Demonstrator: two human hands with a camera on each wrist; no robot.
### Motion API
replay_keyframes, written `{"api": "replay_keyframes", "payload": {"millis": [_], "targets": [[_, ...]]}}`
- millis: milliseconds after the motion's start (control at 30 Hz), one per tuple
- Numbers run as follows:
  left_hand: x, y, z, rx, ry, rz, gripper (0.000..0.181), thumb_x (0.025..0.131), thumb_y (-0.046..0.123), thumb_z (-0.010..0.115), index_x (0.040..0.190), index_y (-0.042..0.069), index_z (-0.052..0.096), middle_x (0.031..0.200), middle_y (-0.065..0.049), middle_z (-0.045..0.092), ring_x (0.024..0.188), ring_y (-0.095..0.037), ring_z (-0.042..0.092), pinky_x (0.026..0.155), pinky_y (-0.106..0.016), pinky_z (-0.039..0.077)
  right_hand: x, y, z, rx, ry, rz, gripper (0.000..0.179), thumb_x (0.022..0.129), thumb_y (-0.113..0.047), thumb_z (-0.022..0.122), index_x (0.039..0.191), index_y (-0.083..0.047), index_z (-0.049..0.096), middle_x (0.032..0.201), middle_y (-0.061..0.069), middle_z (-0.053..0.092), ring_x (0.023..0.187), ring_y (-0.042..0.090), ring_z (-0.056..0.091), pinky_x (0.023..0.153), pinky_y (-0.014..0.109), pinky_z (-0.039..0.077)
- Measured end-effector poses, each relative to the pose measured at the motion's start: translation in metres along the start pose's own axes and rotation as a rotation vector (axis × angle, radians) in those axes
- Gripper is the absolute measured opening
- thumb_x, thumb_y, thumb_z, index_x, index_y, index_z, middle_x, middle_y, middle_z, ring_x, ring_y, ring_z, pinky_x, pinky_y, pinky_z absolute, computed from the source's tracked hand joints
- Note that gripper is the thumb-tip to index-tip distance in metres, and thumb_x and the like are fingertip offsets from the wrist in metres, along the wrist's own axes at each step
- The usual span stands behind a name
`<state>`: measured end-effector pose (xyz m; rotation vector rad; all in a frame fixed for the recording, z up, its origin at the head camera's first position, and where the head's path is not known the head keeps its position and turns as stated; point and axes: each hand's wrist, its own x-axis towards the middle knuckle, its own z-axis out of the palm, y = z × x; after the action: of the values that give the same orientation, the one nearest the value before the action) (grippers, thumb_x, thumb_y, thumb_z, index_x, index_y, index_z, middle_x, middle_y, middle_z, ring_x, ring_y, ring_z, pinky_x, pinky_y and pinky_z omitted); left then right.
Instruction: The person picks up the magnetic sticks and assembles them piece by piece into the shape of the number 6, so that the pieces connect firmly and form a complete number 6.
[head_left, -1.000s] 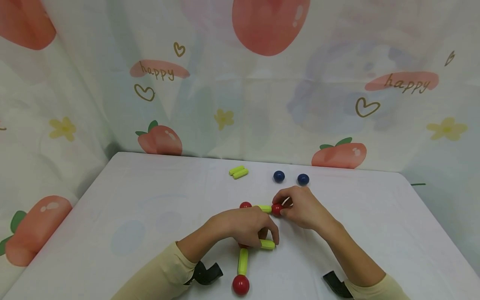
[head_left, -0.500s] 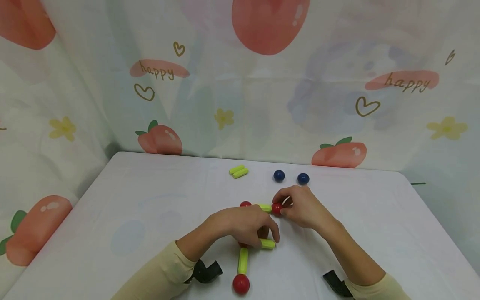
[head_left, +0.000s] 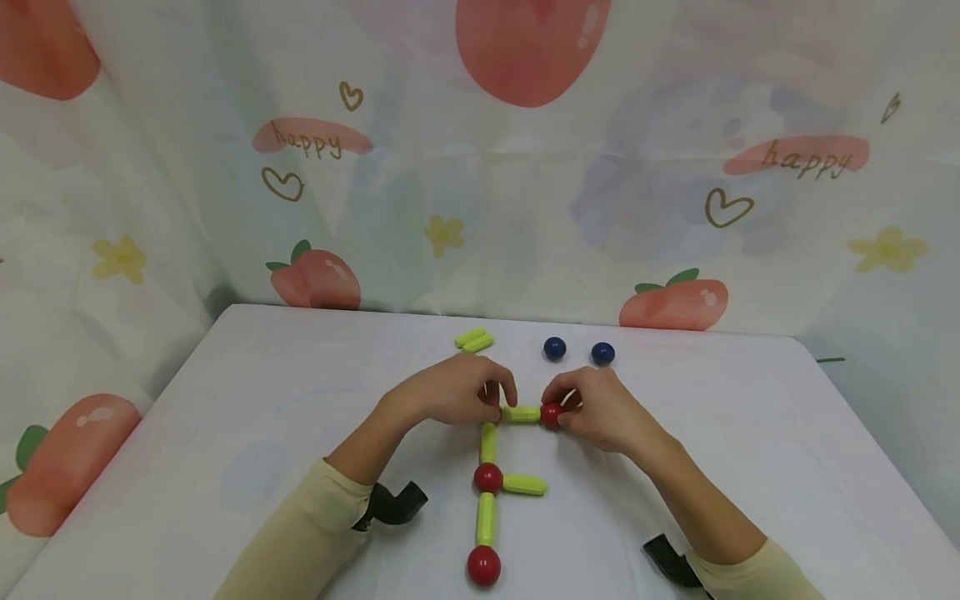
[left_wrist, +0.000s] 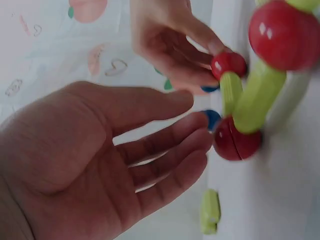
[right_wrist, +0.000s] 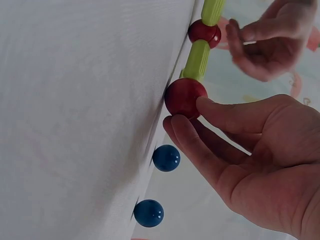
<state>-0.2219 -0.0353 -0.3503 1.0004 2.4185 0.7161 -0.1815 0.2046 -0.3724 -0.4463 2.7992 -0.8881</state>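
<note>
On the white table, red balls and yellow-green ribbed rods form an F-like shape. My right hand (head_left: 600,410) pinches the red ball (right_wrist: 185,97) at the far right end of its top bar, between thumb and fingertips. That ball meets a yellow-green rod (head_left: 521,414). My left hand (left_wrist: 115,155) is beside the corner red ball (left_wrist: 236,145), fingers loosely extended and holding nothing; it hides that ball in the head view. Nearer me come the middle red ball (head_left: 488,478), with a side rod (head_left: 524,484) sticking out rightward, and the lowest red ball (head_left: 483,566).
Two blue balls, one left (head_left: 555,348) and one right (head_left: 603,353), lie beyond my right hand. Two loose yellow-green rods (head_left: 477,341) lie near the table's back edge. A patterned cloth (head_left: 480,192) hangs behind the table.
My left hand has moved away from the middle ball, back and leftward to the top corner, uncovering the middle ball and a rod. My right hand stays at the end ball.
</note>
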Motion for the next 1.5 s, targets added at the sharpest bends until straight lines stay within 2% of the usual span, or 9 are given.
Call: {"api": "replay_keyframes", "payload": {"millis": [167, 300, 400, 533, 633, 1067, 1300, 1500], "targets": [[0.013, -0.030, -0.007, 0.023, 0.151, -0.112, 0.017, 0.093, 0.006, 0.073, 0.109, 0.010, 0.075, 0.085, 0.000, 0.067, 0.078, -0.016, 0.061, 0.070, -0.025, 0.050, 0.001, -0.002, 0.000, -0.008, -0.003, 0.025, 0.020, 0.088, 0.003, 0.074, 0.103, -0.010, 0.078, 0.094, 0.002, 0.074, 0.087, 0.018, 0.068, 0.078, 0.035, 0.060], [0.023, -0.046, -0.010, 0.008, 0.259, -0.163, 0.020, 0.090, 0.003, 0.072, 0.110, 0.008, 0.075, 0.085, -0.003, 0.067, 0.076, -0.017, 0.059, 0.067, -0.025, 0.048, 0.001, -0.004, 0.000, 0.003, -0.006, 0.045, 0.021, 0.088, 0.003, 0.074, 0.104, -0.010, 0.078, 0.095, 0.003, 0.074, 0.088, 0.019, 0.068, 0.077, 0.034, 0.060], [0.032, -0.053, -0.010, 0.011, 0.350, -0.179, 0.022, 0.089, 0.003, 0.072, 0.110, 0.007, 0.076, 0.088, -0.004, 0.068, 0.079, -0.018, 0.060, 0.068, -0.026, 0.049, 0.000, -0.003, 0.001, 0.006, -0.004, 0.052, 0.021, 0.088, 0.003, 0.074, 0.104, -0.010, 0.078, 0.095, 0.003, 0.074, 0.088, 0.019, 0.068, 0.077, 0.033, 0.060], [0.043, -0.056, -0.008, 0.008, 0.466, -0.201, 0.023, 0.088, 0.002, 0.070, 0.109, 0.008, 0.076, 0.095, -0.005, 0.068, 0.089, -0.019, 0.061, 0.077, -0.029, 0.052, 0.000, -0.003, 0.002, 0.011, -0.001, 0.061, 0.022, 0.088, 0.004, 0.074, 0.104, -0.010, 0.078, 0.095, 0.003, 0.074, 0.088, 0.019, 0.068, 0.077, 0.034, 0.060], [0.049, -0.055, -0.007, 0.013, 0.517, -0.228, 0.022, 0.088, 0.003, 0.070, 0.109, 0.009, 0.076, 0.099, -0.006, 0.068, 0.095, -0.021, 0.062, 0.083, -0.032, 0.054, 0.000, -0.003, 0.002, 0.014, -0.002, 0.060, 0.022, 0.088, 0.003, 0.074, 0.105, -0.009, 0.078, 0.095, 0.002, 0.074, 0.089, 0.019, 0.067, 0.078, 0.034, 0.060], [0.064, -0.054, 0.005, 0.111, 0.559, -0.322, 0.022, 0.091, 0.008, 0.077, 0.112, 0.005, 0.077, 0.107, -0.009, 0.072, 0.096, -0.023, 0.066, 0.088, -0.036, 0.058, -0.003, -0.005, 0.000, 0.010, -0.006, 0.065, 0.022, 0.088, 0.003, 0.075, 0.105, -0.010, 0.078, 0.096, 0.003, 0.074, 0.089, 0.019, 0.067, 0.079, 0.034, 0.061], [0.066, -0.052, 0.009, 0.128, 0.559, -0.341, 0.024, 0.089, 0.008, 0.080, 0.112, 0.006, 0.076, 0.106, -0.008, 0.072, 0.094, -0.022, 0.066, 0.087, -0.036, 0.059, -0.002, -0.004, 0.002, 0.004, 0.000, 0.067, 0.022, 0.088, 0.003, 0.075, 0.105, -0.010, 0.078, 0.095, 0.002, 0.074, 0.088, 0.019, 0.067, 0.078, 0.034, 0.061], [0.066, -0.051, 0.010, 0.121, 0.559, -0.345, 0.028, 0.090, 0.006, 0.078, 0.118, 0.006, 0.075, 0.106, -0.009, 0.072, 0.093, -0.022, 0.066, 0.089, -0.036, 0.059, -0.001, -0.003, 0.003, 0.002, 0.008, 0.066, 0.022, 0.087, 0.004, 0.075, 0.104, -0.011, 0.078, 0.094, 0.002, 0.073, 0.087, 0.019, 0.067, 0.078, 0.034, 0.060]]}}
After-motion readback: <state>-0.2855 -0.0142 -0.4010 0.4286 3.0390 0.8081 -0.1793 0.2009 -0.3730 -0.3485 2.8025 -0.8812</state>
